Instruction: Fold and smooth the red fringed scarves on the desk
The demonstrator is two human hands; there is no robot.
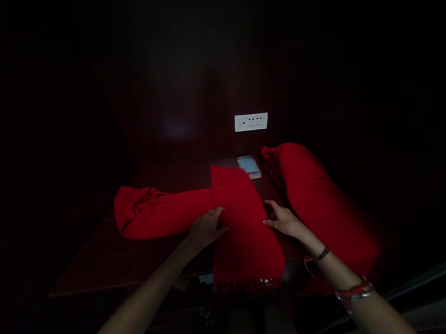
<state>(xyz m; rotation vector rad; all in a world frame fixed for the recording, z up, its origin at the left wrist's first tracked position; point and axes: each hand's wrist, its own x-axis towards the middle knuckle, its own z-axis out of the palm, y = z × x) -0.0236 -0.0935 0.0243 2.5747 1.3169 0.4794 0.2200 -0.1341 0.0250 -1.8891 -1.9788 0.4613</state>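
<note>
A red scarf [242,232] with a fringed end lies on a dark wooden tabletop [107,266]. One part hangs over the front edge, while a folded part [171,213] runs off to the left and ends in a bunched loop. My left hand [208,229] rests at the left edge of the hanging part, thumb and forefinger apart on the cloth. At the opposite edge is my right hand [285,220], its thumb touching the cloth and its fingers spread. Neither hand is closed round the fabric.
To the right lies a second red fringed cloth [317,197], drooping over the front edge. A pixelated light-blue rectangular item [248,166] sits at the back, below a white wall socket [251,122]. The surroundings are very dark.
</note>
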